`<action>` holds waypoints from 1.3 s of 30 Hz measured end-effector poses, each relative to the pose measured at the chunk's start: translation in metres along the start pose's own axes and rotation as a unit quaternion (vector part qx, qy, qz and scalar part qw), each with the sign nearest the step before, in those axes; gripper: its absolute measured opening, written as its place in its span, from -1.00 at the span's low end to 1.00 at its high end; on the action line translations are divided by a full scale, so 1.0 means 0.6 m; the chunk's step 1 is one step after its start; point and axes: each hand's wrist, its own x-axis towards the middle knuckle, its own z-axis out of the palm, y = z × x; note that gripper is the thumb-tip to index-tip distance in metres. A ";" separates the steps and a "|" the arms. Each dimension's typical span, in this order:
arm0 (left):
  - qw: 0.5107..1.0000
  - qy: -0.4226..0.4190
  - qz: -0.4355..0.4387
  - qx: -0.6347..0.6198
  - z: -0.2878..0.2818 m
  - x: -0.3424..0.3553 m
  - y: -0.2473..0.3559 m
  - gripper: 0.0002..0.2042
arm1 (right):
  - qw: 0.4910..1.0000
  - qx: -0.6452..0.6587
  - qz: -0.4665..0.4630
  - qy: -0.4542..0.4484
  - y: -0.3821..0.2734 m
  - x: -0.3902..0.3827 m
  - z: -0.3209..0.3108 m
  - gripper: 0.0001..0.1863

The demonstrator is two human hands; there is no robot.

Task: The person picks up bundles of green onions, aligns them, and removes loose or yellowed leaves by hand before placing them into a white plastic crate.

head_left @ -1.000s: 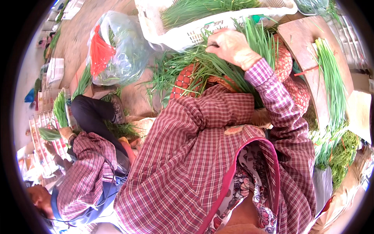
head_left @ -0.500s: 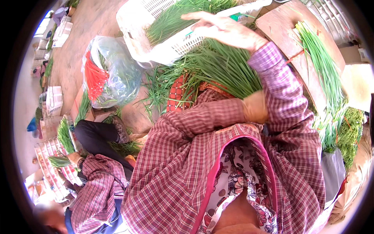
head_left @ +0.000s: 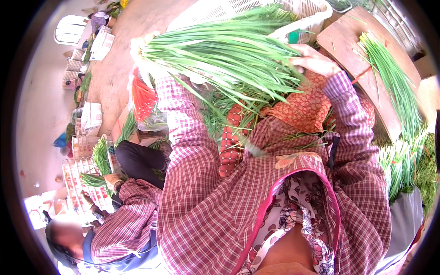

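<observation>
A large bunch of garlic chives [head_left: 220,50], with long flat green leaves and pale stem ends, lies sideways in the air before me. My left hand [head_left: 145,41] is closed round the stem ends at the left; glare and the stems hide part of its fingers. At the leaf tips on the right is my right hand [head_left: 318,60], its fingers stretched out and apart beside the tips. Below the bunch, loose chives [head_left: 229,103] spread by my lap, and an orange patterned cloth [head_left: 302,107] covers my lap.
Behind the bunch stands a white plastic crate [head_left: 314,11] holding greens. To the right, tied chives [head_left: 389,73] lie on a wooden board [head_left: 341,34]. Red ties [head_left: 143,98] hang by a clear bag at the left. A co-worker [head_left: 123,220] sits at the lower left with greens.
My left hand has swung from my lap to the far left, lifting the chives off it and uncovering the orange cloth. My right hand has drawn back from the crate to the leaf tips.
</observation>
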 end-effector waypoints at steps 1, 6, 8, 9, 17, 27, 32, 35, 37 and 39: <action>0.999 0.023 0.012 0.031 -0.011 0.005 0.005 -0.76 | 1.000 0.004 0.021 0.016 0.008 -0.011 -0.008 -0.43; 0.985 0.169 -0.004 0.020 0.036 -0.013 -0.001 -0.75 | 0.963 -0.099 -0.071 0.241 0.040 -0.061 -0.033 -0.67; 0.983 0.176 -0.001 0.062 0.040 -0.016 -0.001 -0.72 | 0.936 -0.120 -0.107 0.315 0.037 -0.074 -0.037 -0.68; 0.988 0.144 -0.027 0.055 0.016 -0.011 0.004 -0.72 | 0.920 -0.128 -0.125 0.348 0.020 -0.078 -0.031 -0.68; 0.994 0.098 -0.054 0.008 -0.060 0.018 -0.005 -0.77 | 0.903 -0.091 -0.166 0.387 -0.069 -0.106 0.042 -0.75; 0.982 -0.185 -0.006 0.035 0.170 -0.044 -0.014 -0.83 | 0.855 -0.220 -0.302 0.360 -0.175 -0.027 0.092 0.17; 0.980 -0.198 0.009 0.030 0.331 -0.105 -0.046 -0.83 | 0.802 -0.242 -0.367 0.406 -0.186 0.008 0.102 0.17; 0.975 -0.221 0.033 -0.018 0.373 -0.101 -0.065 -0.79 | 0.780 -0.260 -0.359 0.441 -0.186 -0.014 0.062 0.02; 0.965 -0.252 0.039 -0.064 0.411 -0.104 -0.084 -0.79 | 0.708 -0.317 -0.365 0.515 -0.184 -0.045 0.037 -0.22; 0.966 -0.222 -0.002 -0.131 0.451 -0.118 -0.108 -0.82 | 0.681 -0.410 -0.298 0.529 -0.195 -0.111 0.007 -0.24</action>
